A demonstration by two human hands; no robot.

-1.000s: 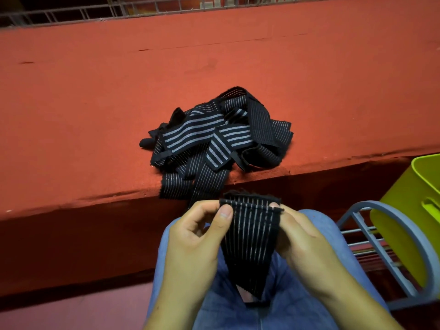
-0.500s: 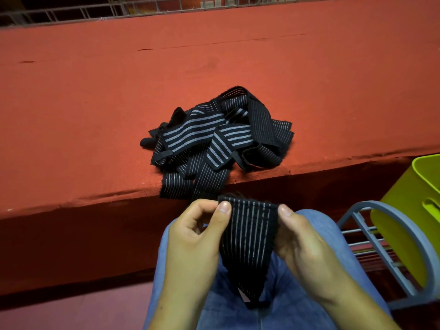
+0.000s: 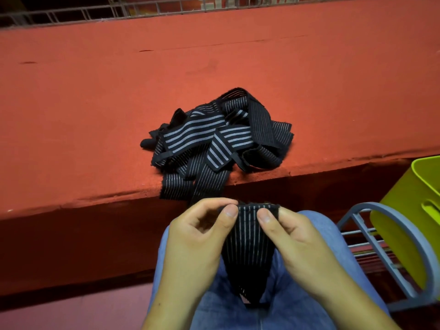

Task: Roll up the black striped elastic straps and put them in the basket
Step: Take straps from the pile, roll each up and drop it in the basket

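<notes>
Left hand (image 3: 197, 236), right hand (image 3: 295, 236) pinching ribbed strap (image 3: 247, 244) (striped, elastic)

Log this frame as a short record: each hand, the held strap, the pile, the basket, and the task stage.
left hand: pinches top edge of held strap
right hand: pinches same edge, thumb on front
held strap: hangs down from both hands
pile: loose straps on red ledge, two ends hanging over its edge
basket: yellow-green, far right by grey rack; inside not visible
stage: roll barely begun at top end
</notes>
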